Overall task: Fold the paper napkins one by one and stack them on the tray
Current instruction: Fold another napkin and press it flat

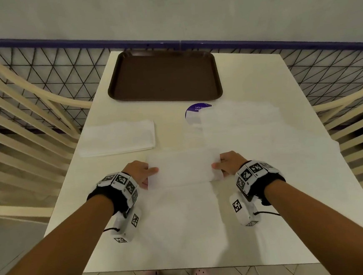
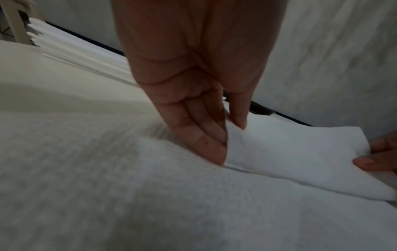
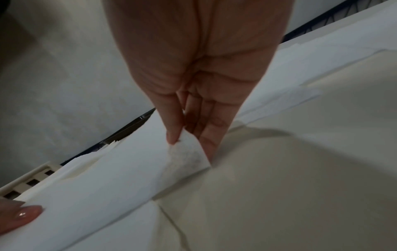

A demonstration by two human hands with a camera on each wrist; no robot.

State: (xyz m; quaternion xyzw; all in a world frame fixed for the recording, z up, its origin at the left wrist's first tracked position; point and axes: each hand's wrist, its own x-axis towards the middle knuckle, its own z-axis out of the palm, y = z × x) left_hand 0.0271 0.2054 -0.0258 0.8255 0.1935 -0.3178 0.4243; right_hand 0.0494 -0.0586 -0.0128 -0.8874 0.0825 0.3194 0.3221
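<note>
A white paper napkin (image 1: 184, 168) lies across the table's middle, its far half turned up off the surface. My left hand (image 1: 144, 172) pinches its left edge between thumb and fingers (image 2: 214, 135). My right hand (image 1: 223, 164) pinches its right edge (image 3: 189, 152) the same way. The lower part of this napkin (image 1: 182, 213) spreads flat toward me. A brown tray (image 1: 163, 74) sits at the table's far end with nothing on it. A stack of folded napkins (image 1: 117, 138) lies at the left, and loose unfolded napkins (image 1: 245, 128) lie at the right.
The white table (image 1: 302, 225) runs from the tray to me. A round purple sticker (image 1: 192, 112) shows under the right napkins. Cream slatted chairs (image 1: 13, 133) flank both sides, and a black mesh fence (image 1: 50, 60) stands behind the table.
</note>
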